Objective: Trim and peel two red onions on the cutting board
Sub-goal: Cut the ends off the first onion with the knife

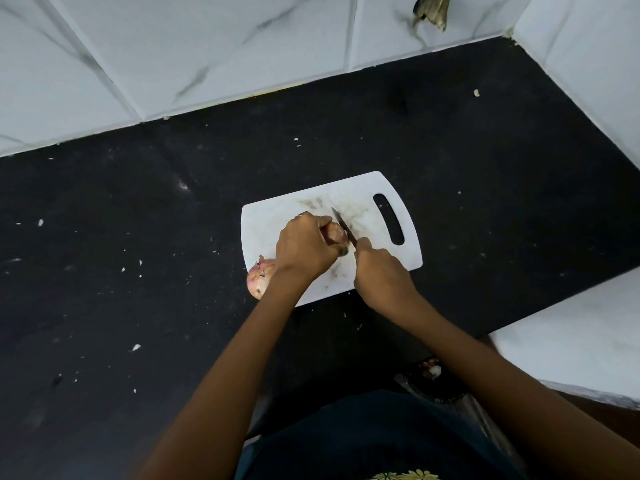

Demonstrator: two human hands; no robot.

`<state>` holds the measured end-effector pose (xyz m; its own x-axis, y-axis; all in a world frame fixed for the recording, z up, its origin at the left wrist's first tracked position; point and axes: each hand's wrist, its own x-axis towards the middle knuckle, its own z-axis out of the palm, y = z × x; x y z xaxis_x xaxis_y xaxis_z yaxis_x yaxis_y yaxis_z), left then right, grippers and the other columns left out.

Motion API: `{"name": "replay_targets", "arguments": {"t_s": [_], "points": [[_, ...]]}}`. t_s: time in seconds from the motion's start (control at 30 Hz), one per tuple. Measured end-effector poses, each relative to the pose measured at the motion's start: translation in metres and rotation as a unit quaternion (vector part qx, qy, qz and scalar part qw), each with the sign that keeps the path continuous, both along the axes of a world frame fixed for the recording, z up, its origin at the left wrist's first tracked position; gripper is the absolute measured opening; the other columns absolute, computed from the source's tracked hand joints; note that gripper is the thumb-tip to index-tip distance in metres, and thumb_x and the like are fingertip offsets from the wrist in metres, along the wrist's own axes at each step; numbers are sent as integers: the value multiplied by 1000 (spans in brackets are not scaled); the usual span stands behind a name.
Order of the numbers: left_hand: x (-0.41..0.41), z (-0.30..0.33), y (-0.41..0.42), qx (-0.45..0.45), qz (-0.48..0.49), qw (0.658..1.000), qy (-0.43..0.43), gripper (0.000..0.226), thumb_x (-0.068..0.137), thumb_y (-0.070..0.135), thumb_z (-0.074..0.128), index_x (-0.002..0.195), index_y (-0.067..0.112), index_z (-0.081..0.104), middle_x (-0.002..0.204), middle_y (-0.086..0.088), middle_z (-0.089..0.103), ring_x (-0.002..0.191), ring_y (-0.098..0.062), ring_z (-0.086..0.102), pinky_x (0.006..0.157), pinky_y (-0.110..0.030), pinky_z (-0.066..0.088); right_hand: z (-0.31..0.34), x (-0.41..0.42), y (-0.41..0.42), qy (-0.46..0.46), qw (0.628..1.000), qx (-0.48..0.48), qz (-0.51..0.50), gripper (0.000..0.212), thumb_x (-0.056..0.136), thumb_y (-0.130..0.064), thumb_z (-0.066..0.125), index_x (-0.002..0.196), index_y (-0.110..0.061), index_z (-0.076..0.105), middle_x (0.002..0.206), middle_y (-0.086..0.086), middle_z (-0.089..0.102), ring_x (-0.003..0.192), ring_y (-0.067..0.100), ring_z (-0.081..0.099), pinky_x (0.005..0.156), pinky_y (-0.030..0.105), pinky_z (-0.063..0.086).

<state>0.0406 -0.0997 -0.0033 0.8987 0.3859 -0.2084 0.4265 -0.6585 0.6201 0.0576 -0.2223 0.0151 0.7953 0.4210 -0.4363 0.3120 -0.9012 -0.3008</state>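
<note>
From the head view, the left grip is curling its fingers round a red onion and pinning it to the middle of the white cutting board. The right grip is clasping the handle of a knife, whose blade is lying against the onion's right side. A second red onion, with its skin on, is sitting at the board's near left corner, partly hidden by the left wrist. The board is lying on the black table, nearer its far edge, amid scattered pale scraps.

matt black counter, plastic board (scuffed)
</note>
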Motion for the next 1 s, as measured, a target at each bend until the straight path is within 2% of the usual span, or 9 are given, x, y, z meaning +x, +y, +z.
{"name": "replay_targets", "arguments": {"t_s": [0.1, 0.23, 0.3, 0.43, 0.63, 0.83, 1.0], "points": [[0, 2, -1, 3, 1, 1000, 0, 28, 78, 25, 74, 103, 15, 73, 99, -4, 71, 92, -21, 63, 74, -25, 45, -1, 3, 4, -9, 1000, -4, 3, 31, 93, -2, 38, 124, -4, 38, 106, 19, 60, 94, 34, 60, 66, 37, 39], [1, 4, -1, -8, 4, 1000, 10, 16, 78, 25, 72, 92, 16, 73, 87, -3, 72, 87, -21, 64, 73, -28, 50, -3, 15, 14, -6, 1000, 2, 9, 31, 94, -4, 37, 125, -5, 39, 109, 17, 59, 98, 32, 59, 68, 36, 39], [2, 7, -1, -15, 8, 1000, 10, 22, 77, 22, 73, 97, 15, 74, 94, -4, 73, 91, -21, 64, 78, -29, 50, -5, 13, 8, -3, 1000, -1, 8, 32, 93, -4, 38, 126, -6, 38, 108, 17, 60, 97, 33, 60, 68, 37, 40], [2, 9, 0, -14, 0, 1000, 13, 31, 78, 22, 75, 107, 13, 72, 103, -5, 71, 98, -21, 63, 76, -23, 42, -8, 0, -6, -10, 1000, 21, 7, 24, 94, -5, 39, 119, -4, 39, 101, 19, 61, 88, 35, 60, 63, 38, 40], [3, 6, 1, -22, -3, 1000, 21, 18, 78, 23, 72, 95, 17, 74, 90, -1, 73, 87, -17, 64, 71, -24, 44, -6, 18, 14, 4, 1000, 15, 12, 31, 93, -5, 38, 124, -7, 38, 108, 17, 59, 97, 32, 59, 68, 37, 40], [5, 9, 2, -35, 4, 999, 20, 24, 78, 18, 73, 101, 13, 73, 97, -4, 72, 94, -18, 63, 74, -23, 43, -10, 1, -8, 5, 1000, 26, -2, 20, 96, -7, 39, 116, -6, 38, 97, 18, 61, 75, 28, 54, 61, 37, 38], [8, 8, 1, -23, -15, 999, 28, 19, 77, 19, 71, 95, 14, 74, 90, -2, 72, 86, -16, 63, 70, -23, 42, -8, 19, 8, 11, 1000, 18, -1, 31, 94, -6, 40, 124, -9, 38, 107, 14, 59, 92, 28, 59, 67, 35, 40]]}}
